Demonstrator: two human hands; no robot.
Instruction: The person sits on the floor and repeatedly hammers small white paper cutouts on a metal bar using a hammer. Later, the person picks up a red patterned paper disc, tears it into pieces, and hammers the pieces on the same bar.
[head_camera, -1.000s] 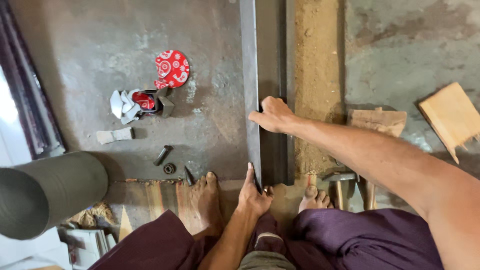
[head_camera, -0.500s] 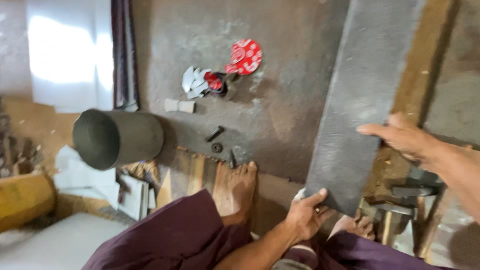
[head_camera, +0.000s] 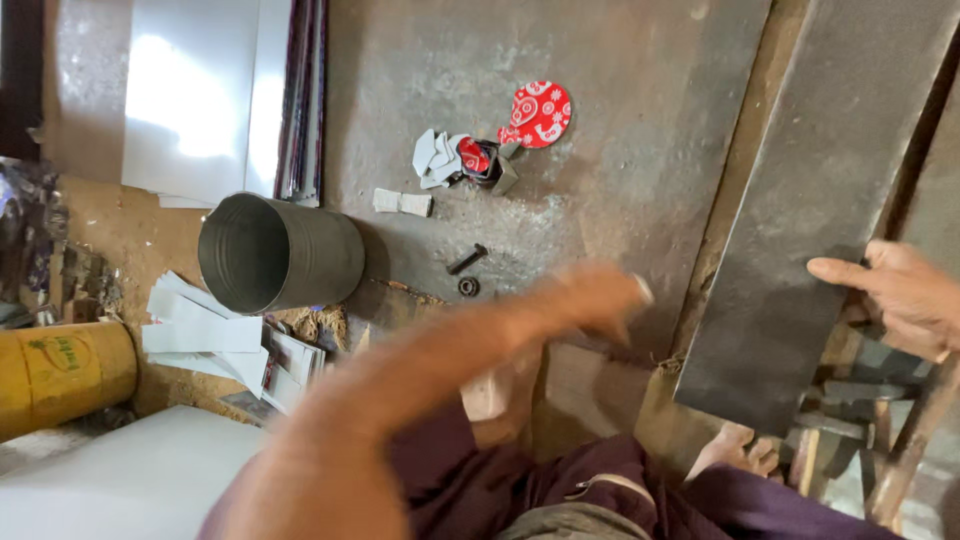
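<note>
A long dull-grey metal sheet lies slanted on the right over the concrete floor. My right hand grips its right edge, thumb on top. My left hand is off the sheet and hangs blurred over the floor left of the sheet's lower end. The blur hides how its fingers are set, and nothing shows in it. My left forearm crosses the middle of the view. My bare foot rests just below the sheet's lower corner.
An open metal cylinder lies on its side at the left. A red patterned disc, metal scraps, a black bolt and a nut sit on the floor. Shiny sheets and a yellow drum are farther left.
My left hand has let go of the sheet's lower end and swung left. The sheet has tilted from straight to slanted, and the view has turned left, showing the cylinder and shiny sheets.
</note>
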